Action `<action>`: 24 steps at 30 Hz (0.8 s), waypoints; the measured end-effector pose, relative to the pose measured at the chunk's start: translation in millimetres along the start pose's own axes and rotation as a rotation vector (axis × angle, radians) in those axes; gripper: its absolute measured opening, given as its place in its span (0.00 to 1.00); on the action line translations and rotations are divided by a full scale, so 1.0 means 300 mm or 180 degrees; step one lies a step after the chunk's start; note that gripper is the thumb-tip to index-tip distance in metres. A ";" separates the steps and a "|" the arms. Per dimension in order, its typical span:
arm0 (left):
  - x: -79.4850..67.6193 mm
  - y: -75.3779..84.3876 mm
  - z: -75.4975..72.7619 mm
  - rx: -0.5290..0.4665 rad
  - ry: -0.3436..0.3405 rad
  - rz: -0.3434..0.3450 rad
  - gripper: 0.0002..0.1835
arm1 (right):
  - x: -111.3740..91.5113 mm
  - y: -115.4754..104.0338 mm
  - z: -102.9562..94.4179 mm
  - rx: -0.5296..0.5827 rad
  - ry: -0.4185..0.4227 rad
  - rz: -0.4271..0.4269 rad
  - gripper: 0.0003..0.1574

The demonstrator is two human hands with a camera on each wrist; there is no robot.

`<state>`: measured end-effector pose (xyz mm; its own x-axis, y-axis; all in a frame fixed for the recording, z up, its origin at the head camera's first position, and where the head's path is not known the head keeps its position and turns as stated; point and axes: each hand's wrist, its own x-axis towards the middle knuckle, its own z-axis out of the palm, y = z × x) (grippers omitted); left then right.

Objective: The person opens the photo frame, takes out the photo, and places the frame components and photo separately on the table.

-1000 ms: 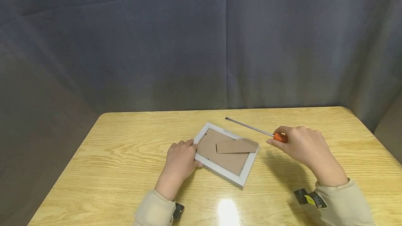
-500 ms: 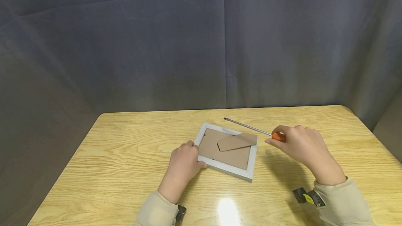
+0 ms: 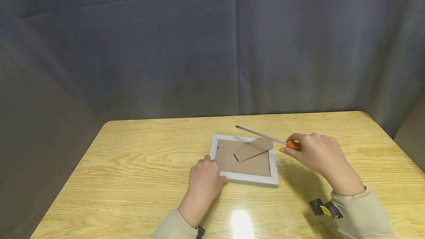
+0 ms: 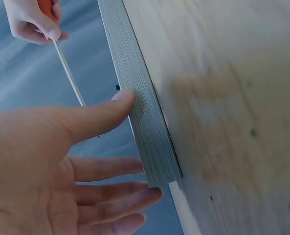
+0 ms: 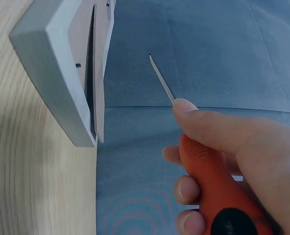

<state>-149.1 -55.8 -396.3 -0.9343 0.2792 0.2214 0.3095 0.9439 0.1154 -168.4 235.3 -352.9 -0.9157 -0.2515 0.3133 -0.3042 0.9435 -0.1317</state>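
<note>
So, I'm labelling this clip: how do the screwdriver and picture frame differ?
The screwdriver is long and thin; the picture frame is flat and rectangular.
The screwdriver has an orange handle and metal shaft; the picture frame is pale with a brown back.
The right hand holds the screwdriver above the table; the picture frame lies on it, back up.
Both are gripped, the frame by the left hand.

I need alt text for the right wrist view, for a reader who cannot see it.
A right hand grips an orange-handled screwdriver, held apart from a picture frame, its stand slightly raised, lying face down on a wooden table. Bluish cloth hangs behind.
</note>
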 end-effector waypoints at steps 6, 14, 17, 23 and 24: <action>0.004 -0.003 -0.001 0.0350 -0.0060 0.0049 0.26 | -0.001 -0.002 0.001 0.0009 -0.0027 0.0004 0.16; 0.021 -0.059 -0.013 0.0004 -0.0245 0.0109 0.30 | -0.003 -0.002 -0.002 0.0012 -0.0045 0.0032 0.16; 0.029 -0.087 -0.015 -0.0217 -0.0447 0.0185 0.32 | -0.003 -0.002 -0.003 0.0016 -0.0030 0.0025 0.16; 0.038 -0.127 -0.006 -0.0550 -0.0723 0.0248 0.35 | -0.002 -0.003 -0.005 0.0014 -0.0018 0.0016 0.15; 0.038 -0.130 -0.003 -0.0574 -0.0744 0.0258 0.35 | -0.002 -0.003 -0.005 0.0013 -0.0018 0.0016 0.15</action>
<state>-171.6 -89.6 -397.3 -0.9143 0.4050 0.0107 0.3914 0.8762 0.2813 -167.2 234.8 -351.6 -0.9187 -0.2481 0.3072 -0.3008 0.9438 -0.1372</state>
